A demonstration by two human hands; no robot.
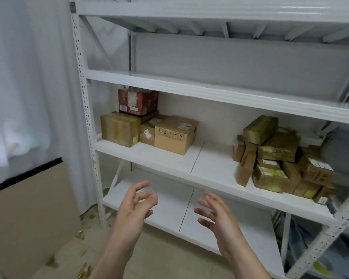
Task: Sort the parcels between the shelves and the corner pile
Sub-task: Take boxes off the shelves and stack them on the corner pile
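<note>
We see both hands raised in front of the shelving unit [189, 158], apart from each other, palms turned inward. The left hand [135, 206] holds nothing; its fingers are loosely bent and spread. The right hand [216, 214] also holds nothing; its fingers are spread and nearly straight. Neither hand touches a parcel or a shelf.

On the middle shelf, left end, a red box [137, 101] stands on a taped carton [119, 129]. Just beside these sits a small carton [147, 133], partly hidden by a carton with handling symbols [175, 133] in front of it.

At the right end of the same shelf lies a heap of parcels [278, 158], tilted and overlapping. The heap is blurred and part of it is hidden behind the right upright, so we cannot count it; the wrapping appears to be yellowish tape.

The lower shelf [169, 208] shows behind the hands. A cardboard sheet [28, 218] at the left is cut off by the frame edge.
</note>
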